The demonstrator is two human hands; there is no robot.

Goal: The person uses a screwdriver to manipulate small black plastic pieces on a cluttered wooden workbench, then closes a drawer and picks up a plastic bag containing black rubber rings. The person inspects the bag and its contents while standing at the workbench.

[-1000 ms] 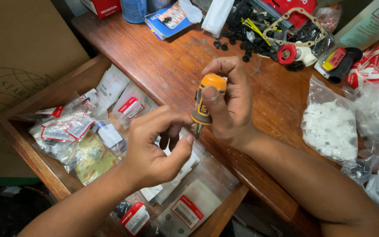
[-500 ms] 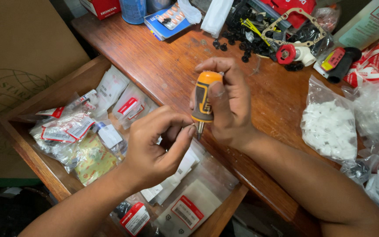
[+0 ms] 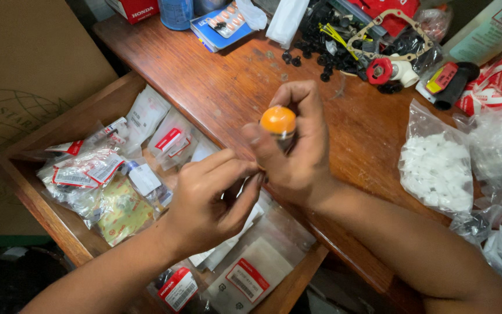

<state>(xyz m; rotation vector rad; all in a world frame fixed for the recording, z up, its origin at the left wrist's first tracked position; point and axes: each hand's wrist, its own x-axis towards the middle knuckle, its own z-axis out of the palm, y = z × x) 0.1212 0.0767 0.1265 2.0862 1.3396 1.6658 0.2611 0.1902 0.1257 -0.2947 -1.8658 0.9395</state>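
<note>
Wooden desk (image 3: 233,87) is the landmark; open drawer (image 3: 47,192) at its front edge, full of small bagged parts (image 3: 97,174); bag of white pieces (image 3: 437,168) on desk's right; right hand (image 3: 294,154) above front edge, clenched on orange-capped screwdriver (image 3: 278,122); left hand (image 3: 207,200) pinching at its tip, held item hidden; work looks mid-way, nothing visibly finished.

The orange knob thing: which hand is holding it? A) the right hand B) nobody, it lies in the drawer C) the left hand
A: the right hand wraps around the orange-capped tool, held above the wooden table, with the left hand beside it.
</note>
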